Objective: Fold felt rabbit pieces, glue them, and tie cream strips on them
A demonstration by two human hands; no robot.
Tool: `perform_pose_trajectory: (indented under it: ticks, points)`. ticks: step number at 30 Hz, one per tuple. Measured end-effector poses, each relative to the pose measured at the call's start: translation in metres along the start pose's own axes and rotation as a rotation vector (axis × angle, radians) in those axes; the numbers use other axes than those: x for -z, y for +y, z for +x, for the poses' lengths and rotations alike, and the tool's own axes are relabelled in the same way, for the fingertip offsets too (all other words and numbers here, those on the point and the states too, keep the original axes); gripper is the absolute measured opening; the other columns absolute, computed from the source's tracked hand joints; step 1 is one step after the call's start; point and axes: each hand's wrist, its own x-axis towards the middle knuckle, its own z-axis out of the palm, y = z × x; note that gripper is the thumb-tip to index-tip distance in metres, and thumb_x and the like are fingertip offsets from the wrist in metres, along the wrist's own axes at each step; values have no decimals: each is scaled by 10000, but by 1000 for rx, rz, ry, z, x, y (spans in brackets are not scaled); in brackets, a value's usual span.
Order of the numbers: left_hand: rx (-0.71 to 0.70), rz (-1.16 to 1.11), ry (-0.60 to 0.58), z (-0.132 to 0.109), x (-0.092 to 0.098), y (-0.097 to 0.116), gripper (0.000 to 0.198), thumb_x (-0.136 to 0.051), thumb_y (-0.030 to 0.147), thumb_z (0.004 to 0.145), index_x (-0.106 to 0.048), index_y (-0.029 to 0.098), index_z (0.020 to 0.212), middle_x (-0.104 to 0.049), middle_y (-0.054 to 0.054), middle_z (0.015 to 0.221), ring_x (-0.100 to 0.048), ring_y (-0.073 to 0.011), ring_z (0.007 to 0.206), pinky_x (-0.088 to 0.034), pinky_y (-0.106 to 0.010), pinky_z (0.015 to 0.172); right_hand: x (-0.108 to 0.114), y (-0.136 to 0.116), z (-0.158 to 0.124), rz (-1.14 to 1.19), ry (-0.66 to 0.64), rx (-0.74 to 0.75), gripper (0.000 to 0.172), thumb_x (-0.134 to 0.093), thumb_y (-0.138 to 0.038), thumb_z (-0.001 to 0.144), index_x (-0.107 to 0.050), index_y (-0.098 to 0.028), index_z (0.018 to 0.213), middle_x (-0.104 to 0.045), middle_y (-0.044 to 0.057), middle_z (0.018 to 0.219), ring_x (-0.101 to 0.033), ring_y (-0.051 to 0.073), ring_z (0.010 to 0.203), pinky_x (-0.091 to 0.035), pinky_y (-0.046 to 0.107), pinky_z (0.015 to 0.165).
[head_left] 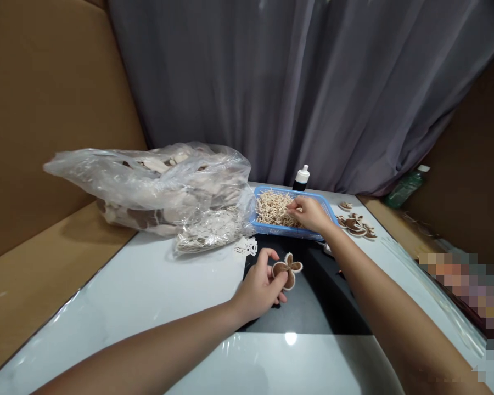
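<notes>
My left hand (260, 286) is closed on a brown four-petal flower piece with pale edges (287, 269), held just above a black mat (313, 296). My right hand (310, 213) reaches into a blue plastic basket (331, 216) full of thin pale sticks (274, 208); its fingers pinch together among the sticks, and what they grip is too small to make out.
A large clear plastic bag of pale and brown pieces (164, 186) lies at the left on the white table (140, 296). Finished brown flowers (356, 225) lie right of the basket. A small black bottle with a white cap (301, 179) stands behind it. Grey curtain behind.
</notes>
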Motion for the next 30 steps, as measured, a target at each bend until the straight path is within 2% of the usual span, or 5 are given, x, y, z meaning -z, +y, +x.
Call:
perform_pose_trajectory:
  ticks: [7,17,22,25,30]
  points:
    - [-7,10,-2,0,0,-1,223,-474,348,829,-326,242,958,-557,62,624,-608,-115,440,-418,-152,364,2,0,-1,-3,104,13,88,-502,-174,735,-570,-186,789,-664,18,736,-612,153,637,-451,247,599]
    - [14,-37,34,5,1,1,239,-470,339,835,-322,241,993,-558,53,672,-607,-108,461,-436,-164,380,14,-7,-16,0,218,137,98,-477,-191,779,-573,-211,788,-620,36,794,-597,171,745,-464,281,714]
    - [24,-44,30,4,0,3,241,-476,324,830,-318,238,990,-551,61,649,-603,-108,451,-426,-159,370,14,-11,-24,205,258,30,90,-580,-292,755,-557,-205,760,-581,4,690,-569,154,651,-461,277,635]
    - [24,-66,44,6,1,2,258,-486,334,823,-323,235,995,-559,59,647,-607,-114,452,-434,-167,370,14,-13,-33,455,228,-50,148,-653,-292,698,-551,-196,745,-579,-5,705,-572,144,645,-466,272,612]
    - [47,-102,62,8,3,5,244,-483,342,825,-424,205,1019,-609,8,744,-649,-123,560,-465,-175,435,23,-29,-67,810,155,-77,175,-714,-253,681,-587,-204,791,-616,-4,780,-609,137,730,-493,269,683]
